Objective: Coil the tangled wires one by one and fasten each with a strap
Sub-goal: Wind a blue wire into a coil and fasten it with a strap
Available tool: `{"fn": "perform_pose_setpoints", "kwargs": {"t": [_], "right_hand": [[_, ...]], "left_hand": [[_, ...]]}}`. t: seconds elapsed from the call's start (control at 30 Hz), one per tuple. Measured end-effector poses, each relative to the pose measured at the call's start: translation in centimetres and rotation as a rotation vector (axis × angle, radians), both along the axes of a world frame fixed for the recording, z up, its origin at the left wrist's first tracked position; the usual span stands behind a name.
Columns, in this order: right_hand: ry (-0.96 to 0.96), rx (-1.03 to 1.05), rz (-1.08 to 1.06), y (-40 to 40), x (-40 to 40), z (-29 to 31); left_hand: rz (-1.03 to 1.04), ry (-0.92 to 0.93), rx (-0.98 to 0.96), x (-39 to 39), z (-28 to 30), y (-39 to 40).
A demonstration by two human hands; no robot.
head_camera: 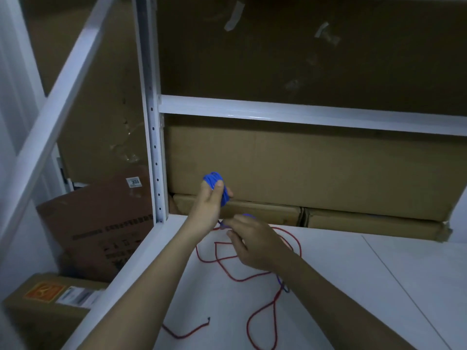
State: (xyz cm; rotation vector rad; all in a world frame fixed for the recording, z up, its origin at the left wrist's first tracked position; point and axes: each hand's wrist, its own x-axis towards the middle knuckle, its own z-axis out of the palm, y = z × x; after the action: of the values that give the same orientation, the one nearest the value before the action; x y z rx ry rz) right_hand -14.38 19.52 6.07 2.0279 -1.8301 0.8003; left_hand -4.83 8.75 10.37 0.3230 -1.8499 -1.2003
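A person's left hand (211, 198) grips a coiled blue wire bundle (217, 186) above the white shelf (328, 286); right hand (252, 242) fingers pinch its trailing end. Strapping likely follows; loose red wire (252, 272) waits.

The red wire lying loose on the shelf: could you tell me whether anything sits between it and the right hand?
Nothing visible does. The right hand hovers directly over the red wire loops on the white shelf; the left hand holds the blue coil above.

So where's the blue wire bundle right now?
The blue wire coil is gripped in the left hand, raised above the white shelf, just over the right hand.
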Motion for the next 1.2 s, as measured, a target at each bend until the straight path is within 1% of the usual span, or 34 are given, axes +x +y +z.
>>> {"fn": "perform_pose_setpoints", "kwargs": {"t": [0.03, 0.1, 0.17, 0.27, 0.33, 0.47, 0.57, 0.63, 0.7, 0.8, 0.9, 0.97, 1.03, 1.13, 1.2], "right_hand": [[-0.033, 0.040, 0.008, 0.4, -0.1, 0.1], [-0.113, 0.032, 0.012, 1.1, -0.6, 0.5], [-0.188, 0.009, -0.038, 1.8, -1.3, 0.7], [-0.309, 0.057, -0.136, 2.4, -2.9, 0.1], [-0.436, 0.078, -0.130, 2.2, -3.6, -0.3], [-0.621, 0.085, -0.113, 1.4, -4.1, -1.4], [-0.689, 0.040, -0.131, 1.0, -3.9, -2.3], [-0.711, 0.113, -0.172, 1.1, -4.0, -3.0], [-0.685, 0.235, -0.202, 1.4, -4.1, -3.9], [-0.663, 0.295, -0.208, 2.2, -4.5, -5.1], [-0.681, 0.310, -0.250, 2.9, -4.7, -5.8], [-0.655, 0.292, -0.311, 3.2, -4.9, -6.1], [-0.649, 0.250, -0.381, 3.5, -5.3, -6.2], [-0.504, 0.269, -0.432, 3.7, -5.4, -5.3], [-0.500, 0.288, -0.461, 3.9, -5.6, -4.9]], "left_hand": [[-0.024, -0.080, -0.093, 0.1, -0.8, 0.2], [-0.072, -0.220, -0.203, 0.4, -2.2, 0.0], [-0.082, -0.386, -0.263, 0.5, -3.3, -0.5], [-0.106, -0.655, -0.309, 0.8, -4.7, -0.4], [-0.141, -0.748, -0.302, 0.8, -5.1, 0.4], [-0.176, -0.812, -0.321, 0.8, -5.8, 1.8], [-0.189, -0.722, -0.114, 1.2, -6.2, 1.4], [-0.179, -0.616, -0.006, 1.5, -6.5, 0.8], [-0.154, -0.482, 0.115, 1.6, -6.9, 0.1], [-0.034, -0.256, 0.321, 1.1, -7.0, -0.9], [0.095, -0.095, 0.455, 0.7, -5.9, -1.3], [0.131, 0.001, 0.521, 0.7, -4.8, -1.1], [0.148, 0.051, 0.514, 0.7, -3.9, -0.8], [0.130, 0.088, 0.482, 0.9, -3.0, -0.4], [0.124, 0.174, 0.537, 1.2, -2.1, -0.6]]}}
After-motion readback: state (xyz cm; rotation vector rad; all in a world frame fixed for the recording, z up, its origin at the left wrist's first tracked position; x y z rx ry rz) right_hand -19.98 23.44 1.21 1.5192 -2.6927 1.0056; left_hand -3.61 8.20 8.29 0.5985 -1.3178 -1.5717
